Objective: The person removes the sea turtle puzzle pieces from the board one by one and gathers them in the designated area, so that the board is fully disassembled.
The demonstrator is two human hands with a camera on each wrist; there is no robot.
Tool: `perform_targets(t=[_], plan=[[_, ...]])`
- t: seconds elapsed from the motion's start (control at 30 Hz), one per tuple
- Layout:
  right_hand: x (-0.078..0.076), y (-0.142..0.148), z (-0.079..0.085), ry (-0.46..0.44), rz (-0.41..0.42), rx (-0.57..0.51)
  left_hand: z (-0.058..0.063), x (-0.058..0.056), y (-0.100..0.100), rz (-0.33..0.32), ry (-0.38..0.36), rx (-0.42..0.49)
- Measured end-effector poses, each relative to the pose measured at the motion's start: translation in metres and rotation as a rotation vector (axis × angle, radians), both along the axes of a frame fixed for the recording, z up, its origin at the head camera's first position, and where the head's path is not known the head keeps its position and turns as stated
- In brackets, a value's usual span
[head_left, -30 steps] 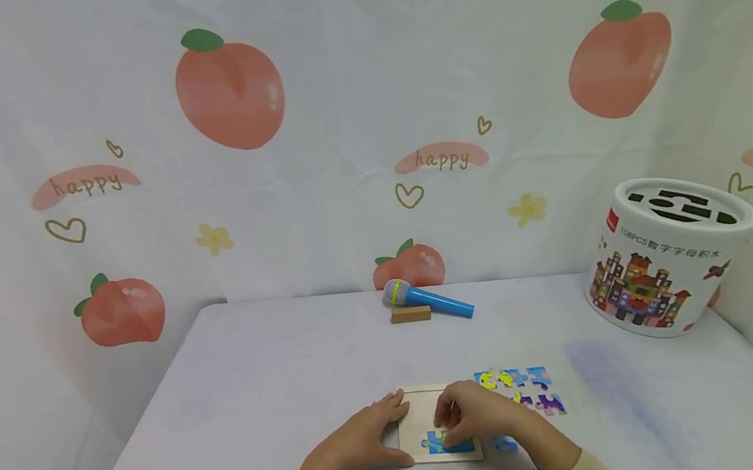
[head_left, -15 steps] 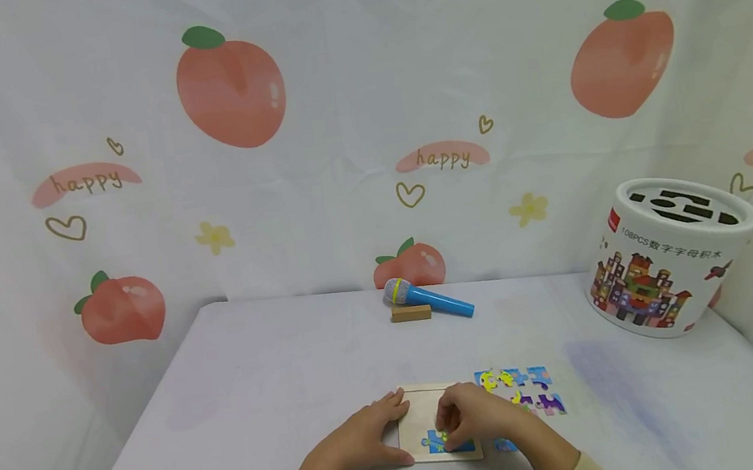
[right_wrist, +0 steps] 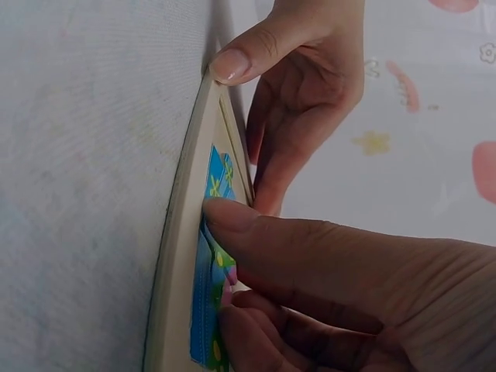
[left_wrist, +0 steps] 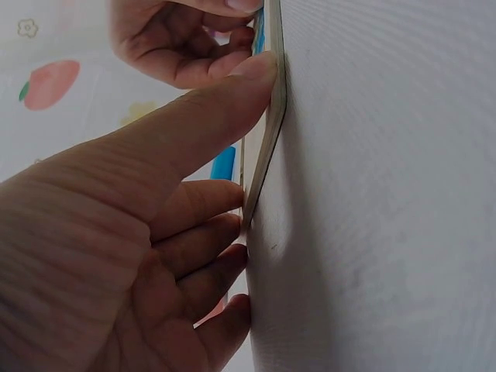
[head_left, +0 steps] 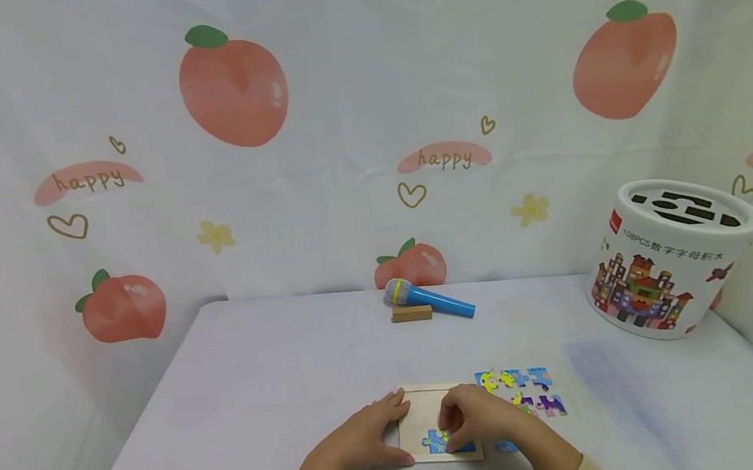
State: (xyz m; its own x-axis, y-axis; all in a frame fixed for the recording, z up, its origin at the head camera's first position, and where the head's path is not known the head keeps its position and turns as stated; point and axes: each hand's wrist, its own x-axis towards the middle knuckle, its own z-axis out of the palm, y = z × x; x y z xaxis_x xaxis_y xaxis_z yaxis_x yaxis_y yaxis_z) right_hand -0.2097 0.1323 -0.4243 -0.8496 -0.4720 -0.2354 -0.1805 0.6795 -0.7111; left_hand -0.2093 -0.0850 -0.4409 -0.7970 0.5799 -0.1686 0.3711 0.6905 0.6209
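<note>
A shallow wooden puzzle tray [head_left: 419, 409] lies on the table, with joined blue puzzle pieces [head_left: 435, 441] along its near side. My left hand [head_left: 371, 433] spans the tray's left side, fingers extended. In the left wrist view its thumb [left_wrist: 232, 93] presses the tray's rim near a corner. My right hand [head_left: 475, 414] is over the tray's near right part, its thumb and curled fingers pinching a blue and green puzzle piece [right_wrist: 222, 263] set among the others. The fingers partly hide that piece.
Several loose puzzle pieces [head_left: 519, 389] lie right of the tray, partly behind the right hand. Farther back are a blue toy microphone [head_left: 431, 300] and a small wooden block [head_left: 412, 313]. A white block bucket [head_left: 669, 262] stands at the back right, before a printed cloth.
My right hand's fingertips have shifted slightly right over the joined pieces. The left hand and tray stay in place.
</note>
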Motion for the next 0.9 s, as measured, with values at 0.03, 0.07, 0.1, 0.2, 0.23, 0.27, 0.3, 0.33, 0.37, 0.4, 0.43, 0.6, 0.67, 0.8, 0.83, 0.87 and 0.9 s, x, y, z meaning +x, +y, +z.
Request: perform_targets(t=[0.03,0.07,0.1,0.2,0.23,0.27,0.3,0.33,0.37,0.4,0.43,0.6,0.67,0.8,0.83,0.87,0.9], plan=[[0.0,0.0,0.0,-0.001,0.002,-0.003,0.0,0.0,0.0,-0.001,0.001,0.001],[0.0,0.001,0.0,0.0,0.006,-0.007,0.0,0.0,0.0,-0.002,0.002,0.002],[0.0,0.001,-0.001,0.0,0.01,-0.012,0.0,0.0,0.0,-0.002,0.003,0.002],[-0.001,0.001,-0.002,-0.005,0.022,-0.031,0.0,0.0,0.0,-0.005,0.007,-0.001],[-0.001,0.002,-0.002,-0.007,0.025,-0.034,-0.001,0.0,0.0,-0.006,0.008,-0.002],[-0.002,0.002,-0.003,-0.01,0.029,-0.038,-0.001,0.0,0.0,-0.007,0.009,-0.003],[-0.002,0.002,-0.003,-0.01,0.032,-0.039,-0.001,0.0,0.0,-0.007,0.01,-0.005],[-0.003,0.002,-0.004,-0.01,0.037,-0.041,-0.001,0.0,0.0,-0.008,0.011,-0.006],[-0.003,0.003,-0.005,-0.008,0.042,-0.043,-0.001,0.0,0.0,-0.009,0.011,-0.006],[-0.004,0.003,-0.005,-0.007,0.046,-0.044,-0.001,-0.001,0.0,-0.01,0.011,-0.006],[-0.004,0.004,-0.006,-0.006,0.051,-0.046,-0.001,-0.001,0.0,-0.01,0.009,-0.006],[-0.004,0.006,-0.009,-0.021,0.05,-0.076,-0.001,-0.001,0.001,-0.008,-0.003,-0.006],[-0.004,0.007,-0.01,-0.03,0.044,-0.093,-0.001,-0.001,0.001,-0.007,-0.005,-0.008],[-0.004,0.009,-0.011,-0.048,0.034,-0.134,-0.002,-0.001,0.0,-0.005,-0.007,-0.005],[-0.004,0.01,-0.011,-0.052,0.032,-0.144,-0.002,-0.001,0.0,-0.005,-0.008,-0.004],[-0.003,0.01,-0.011,-0.055,0.031,-0.155,-0.003,-0.001,0.0,-0.004,-0.009,-0.003],[-0.003,0.011,-0.011,-0.055,0.03,-0.164,-0.003,-0.001,0.0,-0.005,-0.007,-0.002]])
